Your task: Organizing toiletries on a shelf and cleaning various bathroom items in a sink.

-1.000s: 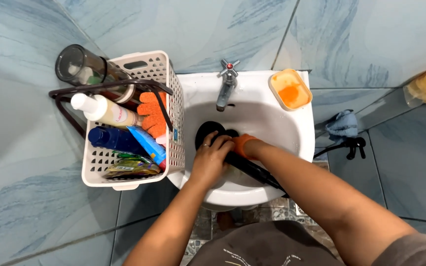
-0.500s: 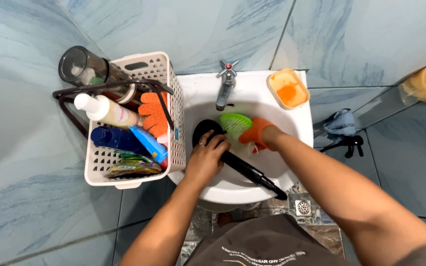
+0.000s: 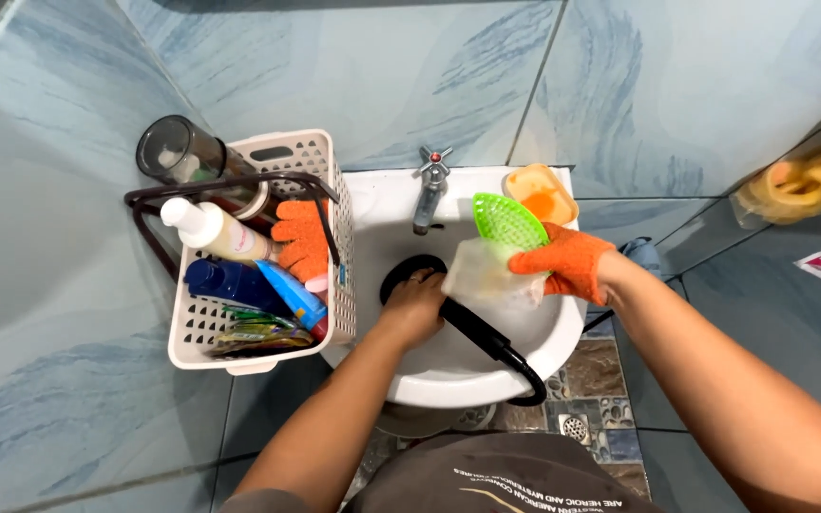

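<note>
Left hand, bare, down in the white sink — closed around the upper end of a black-handled tool, apparently a plunger, its dark cup set over the drain. Handle running out over the front rim toward the wearer, ending in a curved tip. Grip on it clenched, close to the cup.

Right hand, in an orange textured glove, raised above the basin just below the orange soap dish. Grasping a green slotted scrubber or brush head together with a pale, translucent wet mass hanging beneath; exact nature of that mass not clear. Grip closed on both.

Handling, judged: plunger stiff in the shaft, soft rubber at the cup, moderately light; best taken low on the shaft for control. Green piece light, rigid plastic, likely slick when wet — the glove's rough texture helps. Pale mass limp, prone to slipping or dripping; better gathered than pinched.

Surroundings: chrome tap behind the basin; cream perforated basket just left of the sink, holding bottles, tubes and a second orange glove.
</note>
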